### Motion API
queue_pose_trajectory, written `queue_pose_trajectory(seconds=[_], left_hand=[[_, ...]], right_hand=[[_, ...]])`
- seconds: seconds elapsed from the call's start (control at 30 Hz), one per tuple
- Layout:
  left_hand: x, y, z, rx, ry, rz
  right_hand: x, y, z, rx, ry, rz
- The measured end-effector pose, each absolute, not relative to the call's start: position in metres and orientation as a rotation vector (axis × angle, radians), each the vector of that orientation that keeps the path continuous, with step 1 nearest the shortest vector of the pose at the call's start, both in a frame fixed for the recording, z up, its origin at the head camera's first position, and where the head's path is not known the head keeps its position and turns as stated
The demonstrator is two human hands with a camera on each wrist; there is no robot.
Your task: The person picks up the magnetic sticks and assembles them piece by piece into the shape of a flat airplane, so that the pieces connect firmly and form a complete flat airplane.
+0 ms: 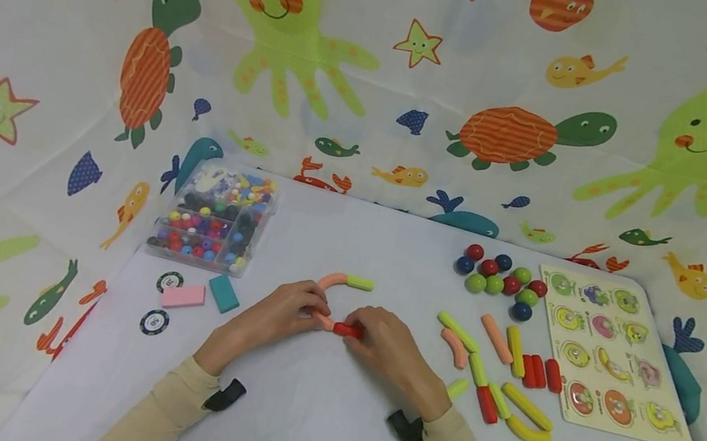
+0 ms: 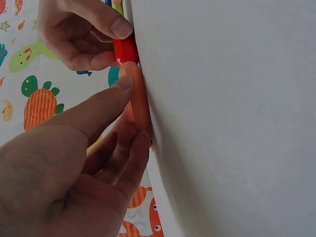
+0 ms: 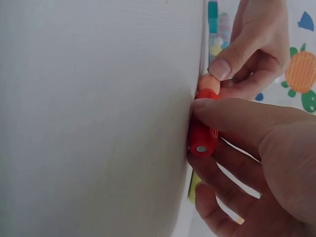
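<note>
My left hand pinches a salmon-coloured curved building rod between thumb and fingers. My right hand grips a short red rod, whose near end shows a small round metal disc. The red rod's other end meets the salmon one, as both wrist views show. Beyond the left fingers, another salmon curved stretch leads to a light green straight rod. Whether the two salmon stretches join is hidden by the left fingers. All of this lies on or close to the white table.
Loose rods, such as a yellow curved one, lie right of the right hand. Behind them are coloured balls and a fruit puzzle board. A bead box, a pink block, a teal block and chips sit left.
</note>
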State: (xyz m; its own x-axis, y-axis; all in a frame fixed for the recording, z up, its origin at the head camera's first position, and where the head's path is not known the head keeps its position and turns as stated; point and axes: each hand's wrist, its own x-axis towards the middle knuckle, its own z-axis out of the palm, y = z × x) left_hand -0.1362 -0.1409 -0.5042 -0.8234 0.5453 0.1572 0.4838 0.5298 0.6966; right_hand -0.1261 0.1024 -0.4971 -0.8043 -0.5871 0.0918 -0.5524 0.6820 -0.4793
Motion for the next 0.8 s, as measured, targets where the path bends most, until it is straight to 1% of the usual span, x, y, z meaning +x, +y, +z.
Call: queue_pose_trajectory(seconds=[0.23,0.33,0.43,0.67,0.8], left_hand=[[-0.136,-0.142,-0.504,0.93,2.681,1.173],[-0.136,-0.143,-0.504,0.94,2.677,1.175],[-0.136,-0.143,-0.504,0.95,2.673,1.178],[-0.137,-0.143,-0.502,0.914,2.646,1.252],[-0.139,-0.145,-0.502,0.895,2.65,1.324]], right_hand=[[-0.126,0.102,-0.502,-1.05,2.848,-0.771],[-0.126,0.102,-0.502,-1.046,2.841,-0.778],[-0.127,0.105,-0.499,-0.989,2.82,-0.819],[-0.137,0.129,-0.483,-0.736,2.755,-1.143],[-0.15,0.152,-0.473,-0.715,2.832,-1.213]])
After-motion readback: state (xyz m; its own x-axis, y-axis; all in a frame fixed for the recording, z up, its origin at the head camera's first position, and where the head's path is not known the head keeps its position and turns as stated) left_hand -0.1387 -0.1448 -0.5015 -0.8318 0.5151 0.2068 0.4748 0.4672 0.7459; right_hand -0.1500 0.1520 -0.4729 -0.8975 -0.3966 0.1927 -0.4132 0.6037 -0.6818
